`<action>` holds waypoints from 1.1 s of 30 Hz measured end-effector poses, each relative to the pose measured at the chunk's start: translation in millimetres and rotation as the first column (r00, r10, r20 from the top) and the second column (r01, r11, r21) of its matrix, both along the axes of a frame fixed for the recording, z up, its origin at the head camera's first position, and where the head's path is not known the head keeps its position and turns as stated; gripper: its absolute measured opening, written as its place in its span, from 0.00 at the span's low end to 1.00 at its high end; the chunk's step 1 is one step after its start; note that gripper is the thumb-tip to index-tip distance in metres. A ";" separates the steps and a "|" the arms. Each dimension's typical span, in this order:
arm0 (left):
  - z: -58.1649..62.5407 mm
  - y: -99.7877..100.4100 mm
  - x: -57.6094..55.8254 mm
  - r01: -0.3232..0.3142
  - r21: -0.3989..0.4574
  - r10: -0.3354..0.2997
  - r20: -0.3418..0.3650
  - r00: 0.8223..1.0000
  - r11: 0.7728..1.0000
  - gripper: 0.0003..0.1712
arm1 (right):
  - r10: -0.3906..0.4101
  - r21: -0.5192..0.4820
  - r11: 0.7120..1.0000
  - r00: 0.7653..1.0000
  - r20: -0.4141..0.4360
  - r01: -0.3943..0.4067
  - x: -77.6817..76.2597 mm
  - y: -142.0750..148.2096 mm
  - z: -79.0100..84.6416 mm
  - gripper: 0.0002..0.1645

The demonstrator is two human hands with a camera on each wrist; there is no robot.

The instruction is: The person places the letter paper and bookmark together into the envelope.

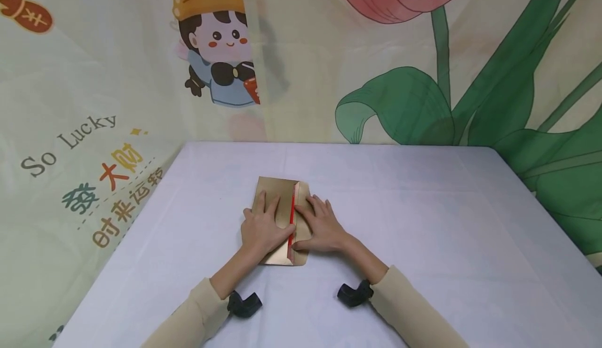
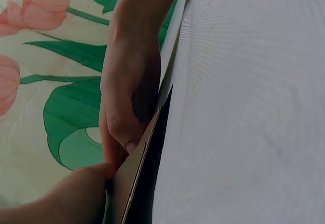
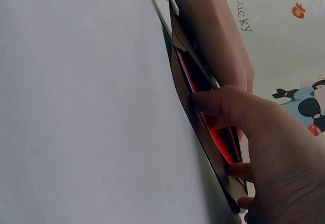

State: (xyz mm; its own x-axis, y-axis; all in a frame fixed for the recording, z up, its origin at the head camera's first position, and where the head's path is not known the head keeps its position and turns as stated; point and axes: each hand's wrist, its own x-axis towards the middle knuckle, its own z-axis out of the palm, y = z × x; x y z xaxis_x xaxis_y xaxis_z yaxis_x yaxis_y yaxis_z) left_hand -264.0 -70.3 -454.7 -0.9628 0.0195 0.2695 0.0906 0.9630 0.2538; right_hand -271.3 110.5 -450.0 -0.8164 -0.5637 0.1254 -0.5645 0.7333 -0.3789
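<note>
A gold-brown paper envelope (image 1: 278,185) lies on the table with its long flap (image 1: 301,258) folded out to the right. Along its opening runs a red strip (image 1: 292,209), and the red lining (image 3: 221,137) shows inside in the right wrist view. My left hand (image 1: 263,229) rests on the body of the envelope, fingers spread and thumb at the opening. On the flap lies my right hand (image 1: 325,230), fingers extended, its thumb near the lower part of the opening. The left wrist view shows the envelope (image 2: 133,176) edge-on, slightly raised beside both hands.
A white cloth covers the table (image 1: 437,217). Behind it hangs a printed backdrop (image 1: 301,66) with a tulip and a cartoon figure. Dark wrist-mounted pieces (image 1: 245,305) stick out from both sleeves over the near side of the table.
</note>
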 end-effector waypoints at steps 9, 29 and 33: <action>-0.5 -0.8 0.8 -0.003 0.000 0.003 -0.002 1.000 1.000 0.47 | -0.018 0.017 1.000 1.000 -0.010 0.018 4.0 -8.6 -1.8 0.53; -1.3 -4.6 1.7 0.000 -0.012 0.000 -0.028 1.000 1.000 0.48 | -0.035 0.060 0.998 0.999 -0.031 0.037 0.9 -14.5 -7.0 0.52; -1.0 -5.2 1.5 -0.004 -0.016 0.004 -0.033 0.999 1.000 0.47 | -0.033 0.068 0.997 0.999 -0.027 0.035 0.2 -15.1 -7.4 0.52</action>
